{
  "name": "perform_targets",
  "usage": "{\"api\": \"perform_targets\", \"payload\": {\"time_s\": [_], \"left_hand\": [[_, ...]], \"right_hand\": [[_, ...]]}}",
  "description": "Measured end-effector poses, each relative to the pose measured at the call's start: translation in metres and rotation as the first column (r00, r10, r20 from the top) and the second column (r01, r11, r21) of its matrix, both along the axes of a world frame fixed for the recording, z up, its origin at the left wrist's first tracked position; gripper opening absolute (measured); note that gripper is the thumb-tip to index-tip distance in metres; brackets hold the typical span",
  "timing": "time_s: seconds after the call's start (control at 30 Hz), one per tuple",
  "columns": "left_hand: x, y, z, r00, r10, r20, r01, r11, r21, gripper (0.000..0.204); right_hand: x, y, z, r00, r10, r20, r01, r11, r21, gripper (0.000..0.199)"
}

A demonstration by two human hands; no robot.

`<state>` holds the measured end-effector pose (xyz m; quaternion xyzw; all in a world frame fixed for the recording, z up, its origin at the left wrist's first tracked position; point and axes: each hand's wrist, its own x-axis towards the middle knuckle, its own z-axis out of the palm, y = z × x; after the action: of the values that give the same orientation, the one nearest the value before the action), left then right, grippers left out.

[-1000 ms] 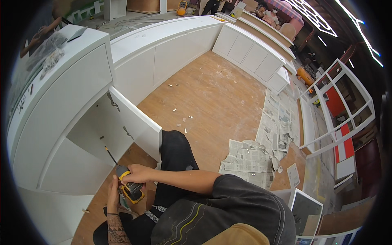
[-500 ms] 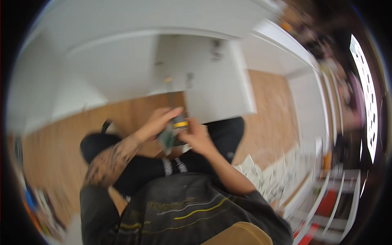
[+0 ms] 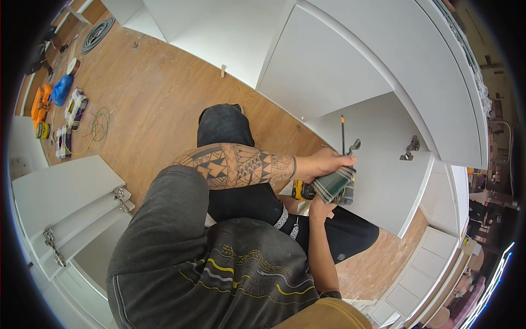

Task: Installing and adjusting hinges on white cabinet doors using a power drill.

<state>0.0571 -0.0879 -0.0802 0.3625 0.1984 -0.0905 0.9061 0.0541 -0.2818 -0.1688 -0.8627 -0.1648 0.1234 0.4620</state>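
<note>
A cordless power drill with a yellow-and-black body [image 3: 303, 189] is between my hands, a thin long bit [image 3: 343, 134] with an orange tip standing up from it. My left hand [image 3: 327, 163] closes around its front end near the base of the bit. From below, my right hand [image 3: 320, 209] grips the drill, its fingers partly hidden. A green, striped fabric-like piece [image 3: 335, 185] lies against the drill between both hands and covers part of it. Just beyond is a white cabinet door [image 3: 392, 189] carrying two metal hinges [image 3: 355, 146].
White cabinet panels [image 3: 334, 60] rise ahead. Another white door [image 3: 66, 189] with hinges stands at the left. On the wooden floor [image 3: 159, 93] lie a coiled grey hose [image 3: 97, 35], a blue bag [image 3: 62, 90], loose green wire [image 3: 99, 126] and several boxes. My knee [image 3: 223, 125] is left of the drill.
My view has swung, so the hinged door and both hands now appear farther right. The drill stays in my hands. The picture has become sharper.
</note>
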Motion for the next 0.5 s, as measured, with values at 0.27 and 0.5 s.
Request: {"api": "perform_targets", "payload": {"time_s": [0.27,0.5], "left_hand": [[0.026,0.029,-0.007,0.991,-0.061,0.117,-0.035,0.735,0.677,0.059],[0.027,0.056,0.008,0.989,-0.109,0.103,0.034,0.834,0.551,0.053]], "right_hand": [[0.024,-0.032,-0.049,0.886,0.04,0.462,0.013,0.994,-0.111,0.056],[0.017,0.012,-0.019,0.966,-0.243,-0.085,0.253,0.835,0.489,0.021]]}}
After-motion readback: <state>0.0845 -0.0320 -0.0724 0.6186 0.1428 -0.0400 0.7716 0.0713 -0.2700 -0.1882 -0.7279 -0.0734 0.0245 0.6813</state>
